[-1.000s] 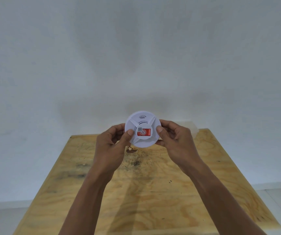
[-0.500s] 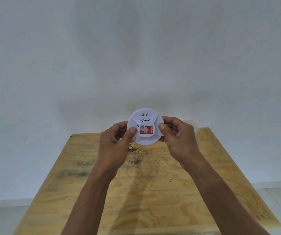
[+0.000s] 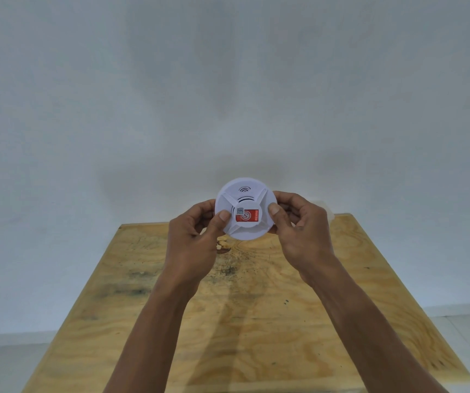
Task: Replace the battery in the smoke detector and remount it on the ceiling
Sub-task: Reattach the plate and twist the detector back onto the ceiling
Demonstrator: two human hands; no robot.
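A round white smoke detector (image 3: 245,199) with a red label on its middle is held up in front of the wall, above the far end of the wooden table. My left hand (image 3: 197,239) grips its left rim, thumb on the front face. On the right rim sits my right hand (image 3: 299,228), thumb pressed beside the label and fingers curled behind. The detector's back is hidden.
A plywood table (image 3: 256,321) with dark stains stands below my arms against a plain white wall. A small pale translucent thing (image 3: 327,211) shows behind my right hand at the table's far edge. Pale floor lies to both sides.
Both hands have lifted the detector a little higher and slightly to the right. The grip on it looks the same.
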